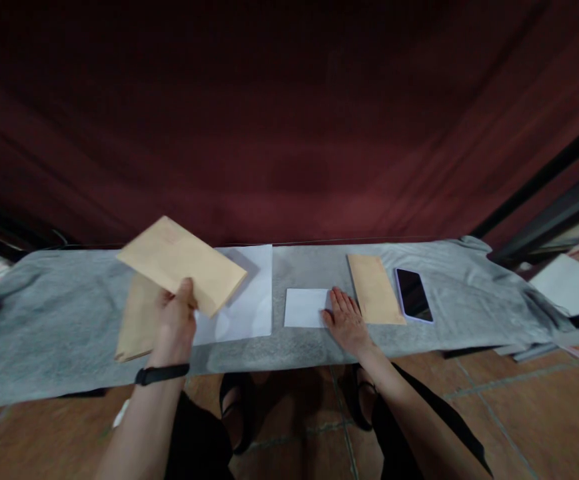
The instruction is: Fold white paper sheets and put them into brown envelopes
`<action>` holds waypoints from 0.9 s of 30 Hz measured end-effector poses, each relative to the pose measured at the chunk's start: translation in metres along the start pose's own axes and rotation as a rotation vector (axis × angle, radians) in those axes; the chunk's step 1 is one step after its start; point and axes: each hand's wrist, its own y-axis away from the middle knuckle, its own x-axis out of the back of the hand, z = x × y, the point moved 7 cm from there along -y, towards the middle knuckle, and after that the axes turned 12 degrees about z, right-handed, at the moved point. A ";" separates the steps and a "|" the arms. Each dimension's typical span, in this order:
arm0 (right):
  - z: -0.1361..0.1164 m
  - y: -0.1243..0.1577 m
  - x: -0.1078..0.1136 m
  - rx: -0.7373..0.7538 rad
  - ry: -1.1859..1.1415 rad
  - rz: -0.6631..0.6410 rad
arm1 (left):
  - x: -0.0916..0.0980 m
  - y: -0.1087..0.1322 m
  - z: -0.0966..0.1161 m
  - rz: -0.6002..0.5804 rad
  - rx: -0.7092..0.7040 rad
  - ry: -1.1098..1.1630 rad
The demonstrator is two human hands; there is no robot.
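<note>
My left hand [180,313] grips a tan paper envelope [184,260] by its near edge, thumb on top, and holds it tilted above the bench. Beneath it lie more brown envelopes [136,323] and large white sheets of paper [246,300], both partly covered. My right hand [345,320] rests flat, fingers stretched, on the right end of a small folded-looking white paper [306,308]. Just right of that hand lies another tan envelope [376,290], touching or very near the fingers.
A phone [414,295] with a pale purple edge lies right of the single envelope. Grey cloth [69,313] covers the narrow bench. A dark red curtain-like surface [289,133] rises behind it. White boards or papers [574,287] stand at the far right, near dark bars.
</note>
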 end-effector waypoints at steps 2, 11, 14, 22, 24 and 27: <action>-0.002 -0.005 0.006 -0.061 -0.176 0.000 | -0.035 0.033 -0.006 -0.168 0.321 0.401; -0.055 -0.012 0.007 -0.544 -1.449 -0.235 | -0.110 0.144 0.011 -0.457 0.692 0.959; -0.053 -0.009 -0.002 -0.758 -1.562 -0.207 | -0.117 0.157 0.015 -0.512 0.744 0.974; -0.045 -0.015 0.007 -0.848 -1.759 -0.472 | -0.118 0.161 0.019 -0.665 0.908 0.988; -0.040 -0.017 0.006 -0.864 -1.742 -0.460 | -0.116 0.164 0.021 -0.708 0.910 0.992; -0.028 -0.019 0.001 -0.869 -1.650 -0.367 | -0.114 0.172 0.028 -0.820 0.845 0.986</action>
